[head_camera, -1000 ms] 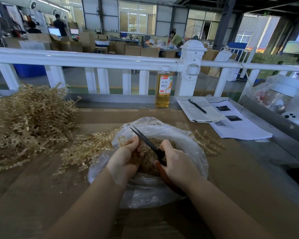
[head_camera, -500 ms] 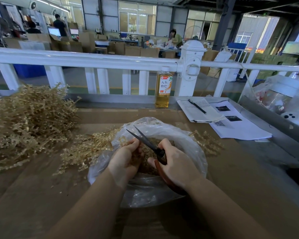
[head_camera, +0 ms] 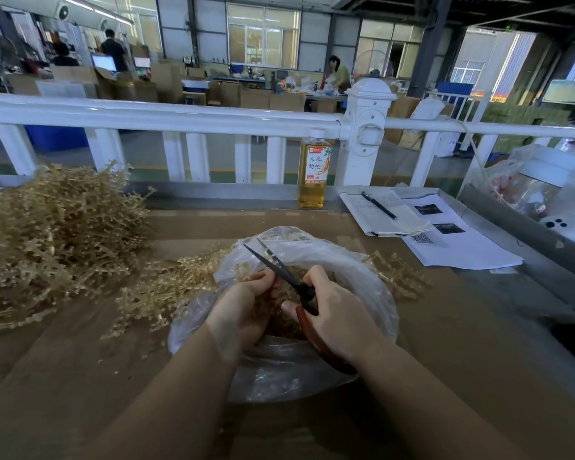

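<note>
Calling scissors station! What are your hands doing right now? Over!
Left hand pinching a gold sprig over the plastic bag. Right hand gripping scissors, blades open. Nothing blocking the cut.

Daylight enters through the far windows (head_camera: 263,38) and the bright opening (head_camera: 492,61) at upper right, which is blown out. The near surface (head_camera: 462,327) sits dim and brownish, with soft shadows. Wide-angle distortion bows the white railing (head_camera: 180,116) toward the edges. Background detail is soft; the plastic bag (head_camera: 356,263) shows mild glare.
</note>
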`<move>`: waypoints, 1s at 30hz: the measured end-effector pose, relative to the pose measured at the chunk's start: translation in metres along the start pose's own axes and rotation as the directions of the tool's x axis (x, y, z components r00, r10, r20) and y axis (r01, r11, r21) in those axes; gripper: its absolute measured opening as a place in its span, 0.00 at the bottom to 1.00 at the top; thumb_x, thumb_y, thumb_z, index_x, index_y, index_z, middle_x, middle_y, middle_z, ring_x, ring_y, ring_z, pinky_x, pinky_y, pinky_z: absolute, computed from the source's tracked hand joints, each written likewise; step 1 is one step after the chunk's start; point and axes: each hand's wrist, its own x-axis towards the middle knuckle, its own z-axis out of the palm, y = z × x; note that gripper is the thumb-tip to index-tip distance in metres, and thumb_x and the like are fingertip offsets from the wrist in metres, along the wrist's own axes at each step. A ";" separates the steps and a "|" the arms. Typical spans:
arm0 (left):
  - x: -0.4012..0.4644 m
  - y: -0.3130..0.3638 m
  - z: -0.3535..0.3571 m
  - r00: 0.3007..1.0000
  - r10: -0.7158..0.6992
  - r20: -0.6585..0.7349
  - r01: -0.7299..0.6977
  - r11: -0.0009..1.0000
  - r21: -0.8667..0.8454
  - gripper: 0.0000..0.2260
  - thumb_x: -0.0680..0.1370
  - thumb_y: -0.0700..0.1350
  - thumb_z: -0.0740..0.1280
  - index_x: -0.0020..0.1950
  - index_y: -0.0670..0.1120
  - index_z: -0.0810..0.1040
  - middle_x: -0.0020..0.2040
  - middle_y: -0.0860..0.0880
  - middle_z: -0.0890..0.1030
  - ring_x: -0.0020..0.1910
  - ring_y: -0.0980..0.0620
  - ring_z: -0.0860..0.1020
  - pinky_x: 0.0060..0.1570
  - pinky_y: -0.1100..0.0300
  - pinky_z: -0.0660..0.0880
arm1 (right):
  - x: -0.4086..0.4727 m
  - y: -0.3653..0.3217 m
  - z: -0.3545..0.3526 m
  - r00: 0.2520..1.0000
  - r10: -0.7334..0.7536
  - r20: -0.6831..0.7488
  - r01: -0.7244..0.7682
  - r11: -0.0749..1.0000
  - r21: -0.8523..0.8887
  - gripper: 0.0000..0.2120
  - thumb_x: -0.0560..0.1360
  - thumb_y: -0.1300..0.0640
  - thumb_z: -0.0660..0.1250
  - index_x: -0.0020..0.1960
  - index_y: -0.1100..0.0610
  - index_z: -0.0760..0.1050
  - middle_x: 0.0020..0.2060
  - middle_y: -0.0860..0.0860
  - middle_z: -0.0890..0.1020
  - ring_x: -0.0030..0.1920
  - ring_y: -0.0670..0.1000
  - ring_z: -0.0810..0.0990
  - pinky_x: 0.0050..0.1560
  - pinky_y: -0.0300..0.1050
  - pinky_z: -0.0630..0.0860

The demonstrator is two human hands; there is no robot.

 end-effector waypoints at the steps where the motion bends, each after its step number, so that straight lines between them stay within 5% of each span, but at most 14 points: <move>1: 0.001 0.000 -0.001 1.000 -0.003 0.010 0.003 1.000 0.005 0.06 0.79 0.37 0.61 0.49 0.40 0.78 0.42 0.43 0.81 0.41 0.47 0.79 0.55 0.50 0.75 | 0.001 0.000 0.000 1.000 -0.003 -0.004 0.003 1.000 0.001 0.15 0.76 0.42 0.64 0.51 0.48 0.62 0.42 0.44 0.75 0.41 0.44 0.72 0.34 0.26 0.62; 3: 0.003 0.000 -0.003 0.999 -0.006 0.039 0.005 1.000 0.015 0.06 0.79 0.38 0.61 0.49 0.40 0.78 0.43 0.43 0.79 0.42 0.47 0.76 0.59 0.50 0.71 | 0.001 0.000 0.001 1.000 -0.008 -0.010 0.008 1.000 -0.001 0.14 0.76 0.42 0.64 0.51 0.48 0.61 0.40 0.42 0.74 0.39 0.42 0.72 0.33 0.26 0.63; 6: 0.003 -0.001 -0.004 0.997 -0.014 0.077 0.012 0.999 0.031 0.12 0.79 0.41 0.60 0.44 0.41 0.82 0.39 0.44 0.82 0.37 0.47 0.80 0.49 0.52 0.74 | 0.001 0.000 0.002 1.000 -0.010 -0.020 0.010 1.000 -0.004 0.14 0.76 0.42 0.65 0.50 0.48 0.61 0.36 0.39 0.71 0.35 0.39 0.70 0.32 0.26 0.64; 11: 0.005 0.001 -0.008 0.999 0.003 0.049 0.001 0.996 -0.086 0.13 0.79 0.42 0.62 0.62 0.42 0.77 0.59 0.40 0.80 0.58 0.41 0.78 0.61 0.46 0.72 | 0.001 0.001 0.003 1.000 -0.022 0.000 0.022 0.999 -0.040 0.14 0.76 0.41 0.64 0.50 0.46 0.61 0.40 0.39 0.73 0.35 0.38 0.70 0.32 0.25 0.64; 15: 0.008 0.001 -0.004 1.000 -0.009 -0.010 0.007 0.993 -0.122 0.08 0.78 0.42 0.64 0.56 0.46 0.77 0.59 0.43 0.79 0.57 0.44 0.78 0.63 0.46 0.71 | 0.001 0.003 0.003 0.999 -0.030 0.014 0.031 0.998 -0.053 0.15 0.76 0.41 0.64 0.51 0.47 0.61 0.44 0.43 0.77 0.40 0.41 0.72 0.34 0.26 0.63; 18: 0.008 0.003 -0.003 0.999 -0.030 -0.028 0.026 0.989 -0.146 0.13 0.78 0.41 0.65 0.63 0.44 0.77 0.62 0.42 0.78 0.62 0.42 0.76 0.65 0.45 0.69 | 0.000 0.004 0.003 0.999 -0.033 0.016 0.034 0.999 -0.042 0.15 0.76 0.41 0.64 0.51 0.46 0.60 0.43 0.41 0.75 0.40 0.40 0.72 0.34 0.26 0.63; 24: 0.003 0.002 -0.002 0.999 -0.038 0.015 0.039 0.993 -0.110 0.06 0.79 0.40 0.63 0.46 0.42 0.79 0.43 0.44 0.83 0.45 0.46 0.80 0.53 0.49 0.75 | 0.000 0.004 0.003 0.999 -0.032 0.014 0.033 0.999 -0.038 0.15 0.76 0.41 0.64 0.52 0.46 0.60 0.43 0.41 0.75 0.40 0.40 0.72 0.33 0.26 0.63; 30: 0.003 0.001 0.001 1.000 -0.021 0.003 0.021 0.996 -0.090 0.07 0.79 0.39 0.62 0.42 0.43 0.77 0.34 0.48 0.79 0.33 0.52 0.79 0.40 0.57 0.76 | 0.001 0.004 0.001 0.999 -0.030 0.035 0.030 0.999 -0.015 0.15 0.76 0.41 0.64 0.50 0.46 0.60 0.39 0.40 0.73 0.35 0.37 0.70 0.32 0.28 0.63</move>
